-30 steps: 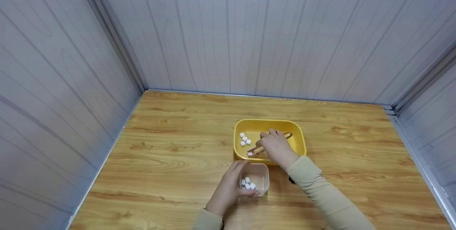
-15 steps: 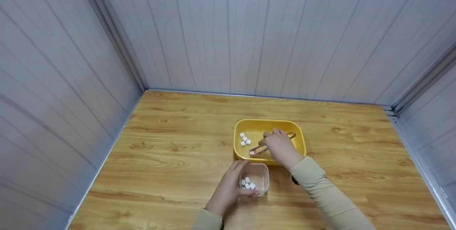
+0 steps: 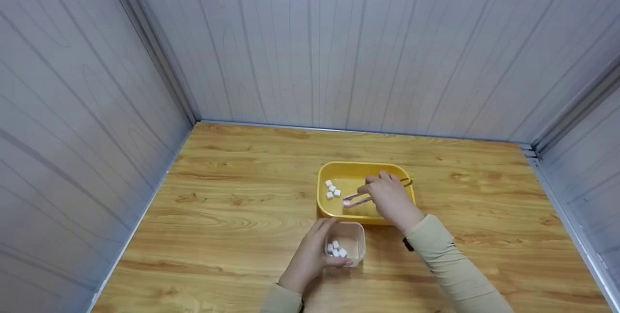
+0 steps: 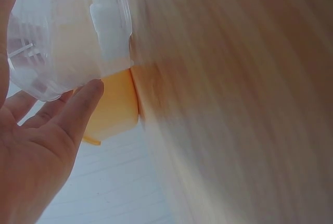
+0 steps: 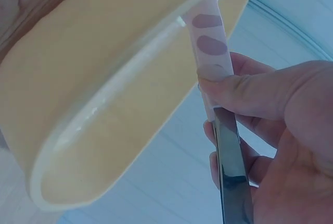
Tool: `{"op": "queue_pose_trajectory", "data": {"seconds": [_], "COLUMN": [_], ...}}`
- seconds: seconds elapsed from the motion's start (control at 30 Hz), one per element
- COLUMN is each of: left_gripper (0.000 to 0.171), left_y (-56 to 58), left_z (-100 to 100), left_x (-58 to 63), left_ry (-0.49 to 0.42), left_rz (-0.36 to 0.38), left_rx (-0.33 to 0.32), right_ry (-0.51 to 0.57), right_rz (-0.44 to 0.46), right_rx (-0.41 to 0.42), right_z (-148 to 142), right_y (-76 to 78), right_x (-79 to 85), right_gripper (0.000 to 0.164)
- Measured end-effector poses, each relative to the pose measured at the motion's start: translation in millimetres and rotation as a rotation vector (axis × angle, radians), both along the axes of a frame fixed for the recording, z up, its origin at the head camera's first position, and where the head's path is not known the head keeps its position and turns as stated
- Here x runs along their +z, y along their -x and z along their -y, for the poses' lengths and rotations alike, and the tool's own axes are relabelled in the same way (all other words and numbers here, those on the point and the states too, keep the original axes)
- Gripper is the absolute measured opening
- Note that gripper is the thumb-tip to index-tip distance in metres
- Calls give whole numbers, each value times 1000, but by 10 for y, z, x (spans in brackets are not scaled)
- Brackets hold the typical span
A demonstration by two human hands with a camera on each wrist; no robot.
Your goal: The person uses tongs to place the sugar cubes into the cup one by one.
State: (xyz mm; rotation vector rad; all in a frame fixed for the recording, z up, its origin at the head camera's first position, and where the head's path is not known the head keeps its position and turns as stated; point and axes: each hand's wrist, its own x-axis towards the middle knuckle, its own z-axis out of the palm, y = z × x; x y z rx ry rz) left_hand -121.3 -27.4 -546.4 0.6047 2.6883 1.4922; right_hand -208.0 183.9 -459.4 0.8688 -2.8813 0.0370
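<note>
My left hand grips a small see-through plastic container on the table, fingers and thumb around its left side. Several white cubes lie inside it, and a thumb overlaps its near edge. My right hand holds a pair of tongs, metal with pale pink, spotted ends, over the yellow tub. Between the tong tips sits one white cube. More loose white cubes lie at the left of the tub floor. In the right wrist view the tong tips are hidden behind the tub's rim.
The yellow tub stands just behind the clear container, its near rim close to the container's far edge. Both are on a wood-grain table. Pale panel walls close off the back and both sides.
My right hand has moved right and slightly away from me, taking the tongs and the cube at their tips along. The left hand and the container have stayed in place.
</note>
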Motion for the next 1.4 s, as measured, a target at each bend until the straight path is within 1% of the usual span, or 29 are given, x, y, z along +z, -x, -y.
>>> {"op": "queue_pose_trajectory", "data": {"seconds": [0.1, 0.27, 0.57, 0.8, 0.97, 1.2, 1.4], "left_gripper": [94, 93, 94, 93, 94, 90, 90], "left_y": [-3, -8, -16, -8, -1, 17, 28], "left_z": [0, 4, 9, 18, 19, 8, 5], "left_x": [-4, -2, 3, -13, -2, 17, 12], "left_ry": [-2, -8, -24, 0, -8, -13, -18], "left_rz": [4, 5, 30, -20, -4, 39, 33], "left_rx": [4, 3, 0, -11, -13, -13, -19], "right_ry": [13, 26, 80, 92, 106, 86, 96], "right_rz": [1, -13, -8, -7, -23, -37, -20], "right_rx": [-11, -4, 12, 10, 45, 101, 121], "right_z": [-21, -54, -104, -132, -118, -93, -92], "right_y": [-18, -65, -199, -315, -391, -502, -583], "right_x": [47, 113, 236, 338, 337, 327, 274], "right_gripper": [39, 38, 39, 41, 40, 39, 35]}}
